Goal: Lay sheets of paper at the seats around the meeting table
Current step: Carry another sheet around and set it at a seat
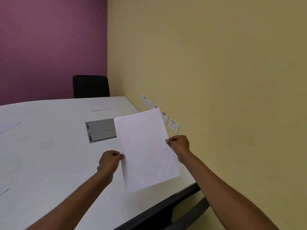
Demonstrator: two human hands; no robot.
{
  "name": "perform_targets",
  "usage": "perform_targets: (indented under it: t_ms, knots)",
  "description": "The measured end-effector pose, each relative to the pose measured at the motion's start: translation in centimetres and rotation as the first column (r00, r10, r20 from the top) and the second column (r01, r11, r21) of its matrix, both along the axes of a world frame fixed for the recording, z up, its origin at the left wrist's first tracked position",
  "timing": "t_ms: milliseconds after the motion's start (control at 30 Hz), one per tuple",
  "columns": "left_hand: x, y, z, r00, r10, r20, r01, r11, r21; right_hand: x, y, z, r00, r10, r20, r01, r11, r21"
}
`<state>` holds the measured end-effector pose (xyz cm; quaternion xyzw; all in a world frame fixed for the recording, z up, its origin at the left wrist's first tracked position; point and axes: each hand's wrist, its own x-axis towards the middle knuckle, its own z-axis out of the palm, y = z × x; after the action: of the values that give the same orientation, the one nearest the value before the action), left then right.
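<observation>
I hold one white sheet of paper (146, 150) above the near right corner of the white meeting table (49, 155). My left hand (109, 161) pinches its left edge and my right hand (179, 145) pinches its right edge. The sheet is tilted and lifted off the tabletop. Another sheet (100, 107) lies flat at the far end in front of the black chair (91, 86). A further sheet (8, 126) lies at the left edge of the view, and the corner of one more sheet (3, 192) shows at the lower left.
A grey cable hatch (99, 131) is set into the table's middle, partly hidden by the held sheet. White wall sockets (172, 125) line the yellow wall just past the table's right edge. A dark chair part (191, 211) sits below the near corner.
</observation>
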<state>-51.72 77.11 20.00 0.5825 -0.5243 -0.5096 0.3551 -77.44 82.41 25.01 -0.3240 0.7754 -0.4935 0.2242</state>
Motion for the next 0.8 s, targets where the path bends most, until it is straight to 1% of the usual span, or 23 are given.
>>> perform_targets:
  t_ms: [67,133,167,233,267,333,367,433,467,633,800]
  knots:
    - [-0.9,-0.8,-1.2,0.999,0.015,0.034,-0.016,1.000,0.016,-1.0,-1.7,-1.3,1.000,0.022,-0.011,-0.022,0.999,0.031]
    - [-2.1,-2.5,-3.4,0.995,0.046,0.087,-0.052,0.996,0.066,-2.4,-4.6,-3.9,0.999,0.048,0.007,-0.048,0.995,0.084]
    - [-2.2,-2.7,-3.2,0.996,0.041,0.077,-0.046,0.997,0.066,-2.4,-4.8,-4.0,0.999,0.049,0.011,-0.050,0.995,0.083]
    - [-3.3,-4.0,-5.7,0.986,0.062,0.155,-0.081,0.989,0.122,-3.3,-6.8,-7.3,0.998,0.065,0.027,-0.068,0.984,0.164]
    - [-3.4,-4.0,-5.8,0.984,0.066,0.164,-0.086,0.989,0.120,-3.3,-6.7,-7.7,0.997,0.070,0.020,-0.072,0.981,0.179]
    - [-4.4,-5.1,-8.3,0.968,0.080,0.237,-0.122,0.978,0.170,-4.1,-8.8,-10.8,0.994,0.103,0.037,-0.108,0.963,0.245]
    - [-4.6,-5.0,-8.6,0.966,0.063,0.252,-0.110,0.978,0.176,-4.3,-8.7,-11.1,0.994,0.102,0.041,-0.109,0.962,0.252]
    - [-5.4,-6.3,-11.2,0.945,0.062,0.322,-0.138,0.966,0.219,-5.1,-11.0,-14.1,0.990,0.136,0.048,-0.144,0.942,0.303]
    - [-5.5,-6.3,-11.5,0.939,0.041,0.341,-0.124,0.966,0.227,-5.2,-10.7,-14.2,0.990,0.137,0.046,-0.144,0.939,0.313]
    - [-6.9,-8.6,-16.5,0.883,0.026,0.469,-0.173,0.946,0.273,-6.4,-14.3,-20.1,0.969,0.243,0.034,-0.235,0.877,0.419]
    - [-6.9,-9.0,-20.2,0.846,0.014,0.532,-0.216,0.923,0.318,-6.3,-15.4,-24.0,0.956,0.290,0.033,-0.268,0.827,0.494]
